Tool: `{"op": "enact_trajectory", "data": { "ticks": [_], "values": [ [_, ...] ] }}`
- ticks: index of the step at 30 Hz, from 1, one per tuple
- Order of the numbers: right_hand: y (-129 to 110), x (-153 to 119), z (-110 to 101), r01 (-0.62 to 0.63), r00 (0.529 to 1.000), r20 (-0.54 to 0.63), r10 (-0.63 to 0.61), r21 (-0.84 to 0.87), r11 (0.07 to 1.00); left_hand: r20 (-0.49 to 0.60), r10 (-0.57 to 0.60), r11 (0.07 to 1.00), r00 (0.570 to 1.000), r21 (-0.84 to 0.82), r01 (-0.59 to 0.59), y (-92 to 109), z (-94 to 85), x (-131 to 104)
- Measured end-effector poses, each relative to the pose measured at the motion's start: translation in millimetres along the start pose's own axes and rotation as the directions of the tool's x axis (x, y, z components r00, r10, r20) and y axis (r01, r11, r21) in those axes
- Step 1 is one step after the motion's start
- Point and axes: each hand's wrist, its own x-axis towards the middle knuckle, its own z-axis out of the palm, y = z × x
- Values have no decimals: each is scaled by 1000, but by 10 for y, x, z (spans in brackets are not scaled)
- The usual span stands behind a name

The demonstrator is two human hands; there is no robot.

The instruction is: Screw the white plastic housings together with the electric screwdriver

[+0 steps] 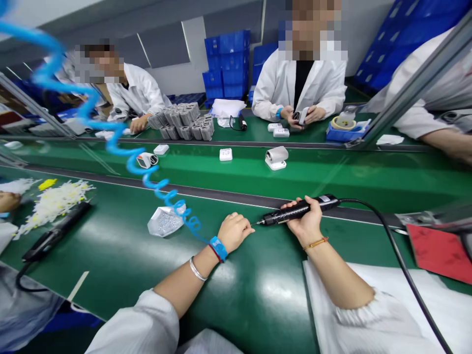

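Note:
Wrapped in my right hand point(308, 221) is a black electric screwdriver point(287, 213), held nearly level with its bit pointing left. A black cable runs from its rear end to the lower right. My left hand point(234, 232) is closed in a pinch at the tip of the bit; whatever sits between the fingertips is too small to make out. A blue wrist strap point(218, 248) on that arm joins a coiled blue cord point(162, 189). Left of this hand lies a white tray of small metal screws point(165, 221).
White devices point(225, 155), one with a grey cuff point(276, 157), lie on the green conveyor point(199, 167). Another screwdriver point(57, 231) and a pile of white strips point(55, 204) are at left. White sheeting point(405, 295) and a red sheet point(440, 250) lie right. Co-workers sit opposite.

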Motion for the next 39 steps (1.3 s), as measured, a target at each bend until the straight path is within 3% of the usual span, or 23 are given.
{"op": "enact_trajectory", "data": {
  "ticks": [20,26,33,39],
  "values": [
    [21,-29,8,-23,1000,-6,23,-55,998,-85,136,955,987,275,-108,11,15,-43],
    [45,-48,21,-16,1000,-12,16,-67,998,-40,73,938,997,342,-55,90,-42,-29],
    [68,-73,42,-15,1000,-24,13,-87,996,53,9,956,999,291,-24,106,-62,-1],
    [80,-72,40,-10,999,-49,5,-97,995,12,-30,998,999,55,29,-35,-129,29]
  ]
}}
